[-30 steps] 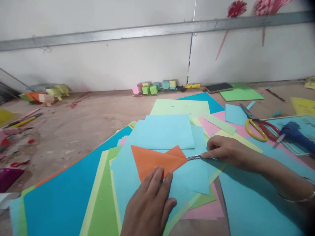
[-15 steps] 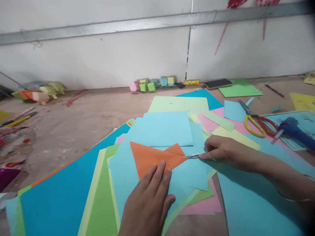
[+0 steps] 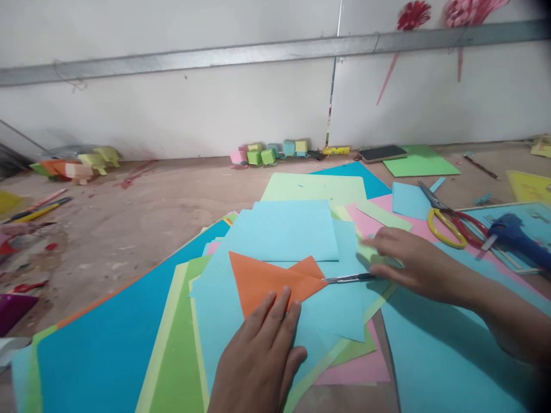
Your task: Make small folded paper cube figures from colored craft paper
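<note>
A desk [image 3: 146, 229] spreads across the lower part of the frame, with broad dark-blue sheets [image 3: 103, 350] at lower left and pale-blue sheets [image 3: 219, 332] layered through the center. Reaching in from the right edge, the right hand [image 3: 408, 265] shows the newest change: half a second ago its thumb and forefinger were closed on a slim tool [image 3: 348, 279] right of center; now the forefinger is lifted and blurred, the grip stands wide, and more of the tool's dark end is bared. Whether the thumb touches that end cannot be told. For the work in hand, it reads as a release, or at least a loosened hold. At bottom center the left hand [image 3: 258, 353] lies nearly flat as before, its grip slack and pinching nothing, fingertips resting on the folded orange paper [image 3: 267, 280] just below the middle of the frame. Nearest to a container is the pale-rimmed frame [image 3: 495, 213] at far right, with small bits, too indistinct to name, on its blue face and a dark-blue object [image 3: 520, 236] lying over its near side. Smallest of all, the tool's thin silver point meets the orange paper's right tip, seemingly touching.
</note>
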`<state>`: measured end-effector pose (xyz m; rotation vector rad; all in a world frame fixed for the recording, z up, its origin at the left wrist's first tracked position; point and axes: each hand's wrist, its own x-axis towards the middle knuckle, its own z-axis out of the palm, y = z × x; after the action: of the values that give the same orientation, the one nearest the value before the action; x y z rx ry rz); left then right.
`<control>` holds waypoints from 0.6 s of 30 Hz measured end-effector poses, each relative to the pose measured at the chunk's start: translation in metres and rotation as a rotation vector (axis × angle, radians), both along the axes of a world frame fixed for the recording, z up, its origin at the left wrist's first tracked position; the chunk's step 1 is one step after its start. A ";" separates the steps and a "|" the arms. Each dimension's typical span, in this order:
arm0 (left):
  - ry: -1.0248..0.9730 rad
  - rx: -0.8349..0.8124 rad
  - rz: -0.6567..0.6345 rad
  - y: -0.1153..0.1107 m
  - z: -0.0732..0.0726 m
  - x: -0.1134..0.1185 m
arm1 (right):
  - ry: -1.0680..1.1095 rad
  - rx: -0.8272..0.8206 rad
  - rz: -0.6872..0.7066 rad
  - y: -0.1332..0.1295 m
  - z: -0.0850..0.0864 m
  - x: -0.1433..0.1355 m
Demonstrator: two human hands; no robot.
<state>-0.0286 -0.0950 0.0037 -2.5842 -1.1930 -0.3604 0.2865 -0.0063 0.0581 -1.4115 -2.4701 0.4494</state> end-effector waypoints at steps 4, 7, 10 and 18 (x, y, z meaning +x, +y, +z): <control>0.025 0.025 -0.010 0.000 0.000 0.000 | -0.157 -0.082 0.169 -0.004 -0.006 -0.006; 0.063 0.033 -0.008 0.001 0.001 0.001 | -0.217 -0.075 0.182 -0.004 -0.011 -0.009; 0.078 0.014 -0.002 0.001 0.001 0.001 | -0.158 0.020 0.194 -0.007 -0.012 -0.011; 0.023 0.014 -0.008 0.001 0.003 0.003 | -0.043 0.212 0.365 -0.026 0.003 -0.024</control>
<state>-0.0259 -0.0944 0.0067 -2.5744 -1.1689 -0.3387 0.2627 -0.0326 0.0616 -0.9006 -2.7225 0.2179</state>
